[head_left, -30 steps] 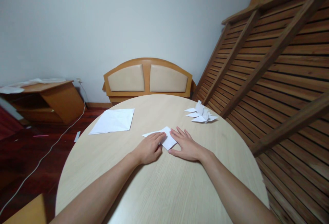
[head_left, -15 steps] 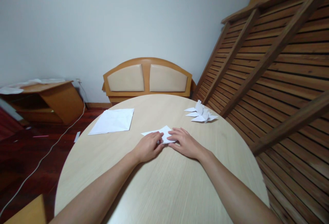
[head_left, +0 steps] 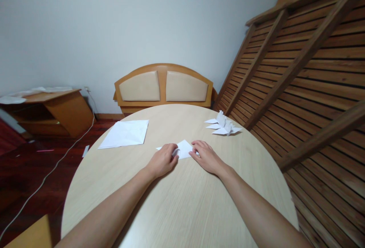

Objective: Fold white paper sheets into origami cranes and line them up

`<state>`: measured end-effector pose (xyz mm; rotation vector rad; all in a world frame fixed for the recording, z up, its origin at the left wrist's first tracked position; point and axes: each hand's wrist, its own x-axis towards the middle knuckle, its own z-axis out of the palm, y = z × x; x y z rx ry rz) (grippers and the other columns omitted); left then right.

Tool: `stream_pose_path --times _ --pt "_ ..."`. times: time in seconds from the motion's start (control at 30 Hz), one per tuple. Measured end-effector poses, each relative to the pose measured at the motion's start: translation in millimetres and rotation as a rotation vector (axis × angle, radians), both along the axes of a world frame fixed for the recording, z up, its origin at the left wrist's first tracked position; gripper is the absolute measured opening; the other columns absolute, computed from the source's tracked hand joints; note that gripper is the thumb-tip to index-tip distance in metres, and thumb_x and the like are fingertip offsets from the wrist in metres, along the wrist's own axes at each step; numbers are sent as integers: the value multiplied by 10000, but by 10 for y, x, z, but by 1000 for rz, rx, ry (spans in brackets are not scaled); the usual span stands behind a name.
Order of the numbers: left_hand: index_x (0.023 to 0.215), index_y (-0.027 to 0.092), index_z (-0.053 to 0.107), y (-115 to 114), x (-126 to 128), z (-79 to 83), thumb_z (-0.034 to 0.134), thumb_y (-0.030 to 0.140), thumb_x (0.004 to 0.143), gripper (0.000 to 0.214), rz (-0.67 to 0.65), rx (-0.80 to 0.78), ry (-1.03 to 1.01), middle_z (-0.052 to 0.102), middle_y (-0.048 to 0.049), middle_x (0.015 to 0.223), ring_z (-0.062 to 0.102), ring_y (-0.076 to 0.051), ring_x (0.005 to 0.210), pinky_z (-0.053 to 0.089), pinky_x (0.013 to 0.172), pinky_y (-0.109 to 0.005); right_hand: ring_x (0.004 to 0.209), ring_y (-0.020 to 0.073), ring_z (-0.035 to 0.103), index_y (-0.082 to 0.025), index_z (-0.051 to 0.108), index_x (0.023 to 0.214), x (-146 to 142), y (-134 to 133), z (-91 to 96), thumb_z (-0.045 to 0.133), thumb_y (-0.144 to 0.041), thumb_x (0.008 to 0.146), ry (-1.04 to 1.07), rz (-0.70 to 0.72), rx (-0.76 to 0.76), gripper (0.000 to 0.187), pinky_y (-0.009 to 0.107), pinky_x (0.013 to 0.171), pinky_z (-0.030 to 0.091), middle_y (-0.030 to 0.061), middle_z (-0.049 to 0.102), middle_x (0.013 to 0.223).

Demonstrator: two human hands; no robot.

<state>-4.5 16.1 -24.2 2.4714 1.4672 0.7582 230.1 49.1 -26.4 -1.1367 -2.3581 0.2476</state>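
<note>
A small folded white paper [head_left: 184, 149] lies on the round light-wood table [head_left: 182, 202], between my two hands. My left hand [head_left: 162, 161] rests on the paper's left part with its fingers curled and pinching the near edge. Opposite it, my right hand [head_left: 207, 157] presses on the right part, its fingertips bent down onto the paper. Both hands cover much of the sheet.
A flat stack of white paper sheets [head_left: 124, 134] lies at the table's far left. Several folded white paper figures [head_left: 224, 125] sit at the far right. A padded wooden chair back [head_left: 164, 86] stands behind the table, a slatted wooden frame [head_left: 308, 73] leans at right.
My right hand went from lying flat and spread beside the paper to bent fingers on it. The paper's near corner has been folded up, so less of it shows. My left hand curled.
</note>
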Motion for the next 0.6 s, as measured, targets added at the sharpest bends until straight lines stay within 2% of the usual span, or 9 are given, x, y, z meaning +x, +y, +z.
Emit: stream_pose_path --times 0.07,0.13,0.2,0.27,0.3,0.37,0.47,0.6 --pt "1254 197 541 -3 -2 2 506 256 927 334 -29 19 13 627 -117 1232 575 -254 1150 494 975 -405 1175 240 544 -213 612 896 -1 20 -12 541 -331 959 1 -37 12 152 429 1026 408 88 633 1188" --pt "1212 219 599 -5 2 7 478 256 947 294 -35 37 35 618 -103 1258 563 -251 1174 485 995 -402 1190 244 545 -204 632 972 -13 27 7 532 -307 957 6 -76 28 143 436 1036 403 100 640 1189" --pt "1166 223 649 -3 7 9 454 270 962 286 -7 50 52 628 -103 1245 569 -254 1162 487 996 -406 1252 246 521 -197 638 1110 -48 1 48 493 -300 971 11 -84 37 225 463 1086 359 113 627 1262" --pt "1172 220 667 6 9 3 456 286 964 304 17 55 56 638 -108 1235 575 -256 1152 485 1006 -410 1351 242 451 -208 577 1297 -109 -68 91 441 -335 995 -5 -13 15 355 497 1159 259 110 570 1392" --pt "1180 217 672 14 8 -4 460 290 963 312 21 56 55 642 -110 1232 578 -256 1150 483 1012 -410 1410 239 387 -224 505 1395 -147 -116 108 425 -382 1003 -39 74 -18 430 516 1191 187 98 524 1456" --pt "1176 211 686 32 3 -21 463 293 963 319 27 60 49 650 -112 1225 585 -254 1143 482 1019 -407 1481 235 258 -220 354 1514 -219 -217 123 402 -487 1001 -114 236 -99 580 501 1217 125 95 377 1567" --pt "1151 195 703 54 -6 -46 460 283 968 317 40 68 40 660 -118 1213 593 -256 1130 488 1012 -403 1506 268 172 -175 262 1554 -276 -315 113 398 -618 961 -175 278 -183 752 506 1224 89 128 246 1610" --pt "1166 182 682 59 -10 -57 491 265 953 298 63 67 28 655 -116 1222 591 -257 1139 489 1010 -397 1511 280 136 -155 208 1566 -205 -290 90 372 -690 933 -205 205 -237 845 510 1223 94 144 176 1620"
